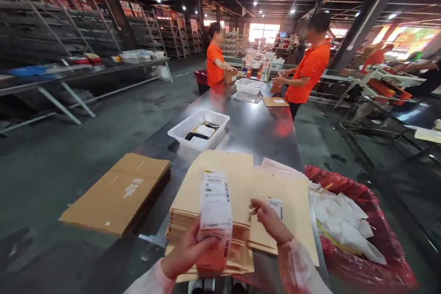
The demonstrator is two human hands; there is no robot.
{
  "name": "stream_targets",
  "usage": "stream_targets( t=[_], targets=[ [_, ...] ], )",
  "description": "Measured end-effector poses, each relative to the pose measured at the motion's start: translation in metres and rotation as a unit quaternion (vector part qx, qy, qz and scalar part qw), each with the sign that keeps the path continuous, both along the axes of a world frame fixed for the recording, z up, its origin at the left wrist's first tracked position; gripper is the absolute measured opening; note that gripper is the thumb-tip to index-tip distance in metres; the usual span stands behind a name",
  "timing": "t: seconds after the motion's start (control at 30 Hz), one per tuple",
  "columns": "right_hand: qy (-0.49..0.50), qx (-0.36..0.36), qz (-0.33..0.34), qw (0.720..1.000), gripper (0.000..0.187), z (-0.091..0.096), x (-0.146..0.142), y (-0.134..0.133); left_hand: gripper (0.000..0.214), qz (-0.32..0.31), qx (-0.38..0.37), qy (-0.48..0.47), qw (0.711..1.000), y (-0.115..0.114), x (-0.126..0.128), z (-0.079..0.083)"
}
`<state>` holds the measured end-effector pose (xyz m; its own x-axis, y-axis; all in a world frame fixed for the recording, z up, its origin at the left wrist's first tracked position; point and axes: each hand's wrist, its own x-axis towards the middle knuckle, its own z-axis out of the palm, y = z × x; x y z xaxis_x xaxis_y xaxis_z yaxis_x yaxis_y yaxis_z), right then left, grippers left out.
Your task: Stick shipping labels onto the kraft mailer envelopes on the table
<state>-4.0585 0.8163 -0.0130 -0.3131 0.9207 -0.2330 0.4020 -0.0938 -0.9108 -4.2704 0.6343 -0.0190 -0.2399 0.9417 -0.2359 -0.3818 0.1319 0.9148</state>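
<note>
While the left hand (186,252) pinches a strip of barcode shipping labels (215,206) upright near its lower end, the right hand (270,223) sits just to its right, fingers curled, tips near the strip's edge; can't tell if that hand is gripping anything. Hands apart, strip between them. Handling note: pinch low and keep the strip taut, since thin paper held loosely can curl and crease across the barcodes. Strip looks like a few white labels layered together, with black barcodes and small print, a reddish tint toward the lower end and a slight bow. Directly under both hands, a stack of kraft mailers (206,197) lies on the steel tabletop (255,133). Under the right hand, a wider kraft mailer (289,211) carries a barcode label (275,207). Ahead of the hands, a white plastic basket (198,129) holds small packed items. Left of the left hand, flat cardboard sheets (117,193). Right of the right hand, a red-lined bin (365,257) with white plastic bags (344,225). Far ahead, two people in orange polo shirts (308,71) stand at the tabletop, one with hands on a carton (230,76).
</note>
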Motion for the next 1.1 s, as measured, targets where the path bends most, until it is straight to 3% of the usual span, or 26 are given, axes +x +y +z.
stream_targets(
  t=[0.03, 0.1, 0.17, 0.23, 0.3, 0.37, 0.5, 0.57, 0.67, 0.73, 0.83, 0.97, 1.1],
  targets=[
    [0.064, -0.047, 0.109, 0.991, 0.057, 0.002, -0.022, -0.02, 0.05, -0.057, 0.011, 0.019, 0.998, 0.001, 0.003, 0.003],
    [0.16, -0.081, 0.163, 0.97, 0.054, 0.004, -0.056, -0.056, 0.051, -0.126, 0.028, 0.079, 0.988, 0.005, 0.002, 0.007],
    [0.185, -0.081, 0.144, 0.969, 0.05, 0.003, -0.074, -0.081, 0.057, -0.088, 0.018, 0.099, 0.991, 0.008, -0.005, 0.009],
    [0.156, -0.08, 0.158, 0.972, 0.048, 0.002, -0.082, -0.09, 0.057, 0.028, -0.007, 0.041, 0.999, 0.013, -0.014, 0.007],
    [0.138, -0.077, 0.2, 0.967, 0.049, 0.004, -0.088, -0.086, 0.051, 0.112, -0.02, -0.031, 0.993, 0.017, -0.017, 0.002],
    [0.117, -0.04, 0.214, 0.969, 0.049, 0.01, -0.095, -0.073, 0.049, 0.141, -0.025, -0.054, 0.988, 0.021, -0.014, -0.003],
    [0.002, 0.085, 0.263, 0.961, 0.026, 0.029, -0.108, -0.049, 0.052, 0.172, -0.029, -0.026, 0.984, 0.024, 0.004, -0.01],
    [-0.038, 0.117, 0.286, 0.95, 0.025, 0.034, -0.11, -0.046, 0.055, 0.216, -0.035, 0.0, 0.976, 0.026, 0.011, -0.013],
    [-0.067, 0.14, 0.27, 0.95, 0.023, 0.034, -0.109, -0.048, 0.056, 0.253, -0.04, 0.018, 0.966, 0.028, 0.012, -0.017],
    [-0.061, 0.148, 0.253, 0.954, 0.022, 0.032, -0.108, -0.047, 0.051, 0.226, -0.03, -0.006, 0.974, 0.031, 0.008, -0.019],
    [-0.03, 0.185, 0.247, 0.951, 0.023, 0.026, -0.116, -0.033, 0.046, 0.114, 0.001, -0.074, 0.991, 0.033, -0.004, -0.024],
    [-0.106, 0.246, 0.209, 0.941, 0.02, 0.011, -0.148, 0.02, 0.051, -0.009, 0.008, -0.14, 0.99, 0.024, -0.013, -0.04],
    [-0.242, 0.275, 0.153, 0.918, 0.023, -0.009, -0.181, 0.079, 0.054, -0.026, -0.002, -0.184, 0.982, -0.006, -0.006, -0.06]
  ],
)
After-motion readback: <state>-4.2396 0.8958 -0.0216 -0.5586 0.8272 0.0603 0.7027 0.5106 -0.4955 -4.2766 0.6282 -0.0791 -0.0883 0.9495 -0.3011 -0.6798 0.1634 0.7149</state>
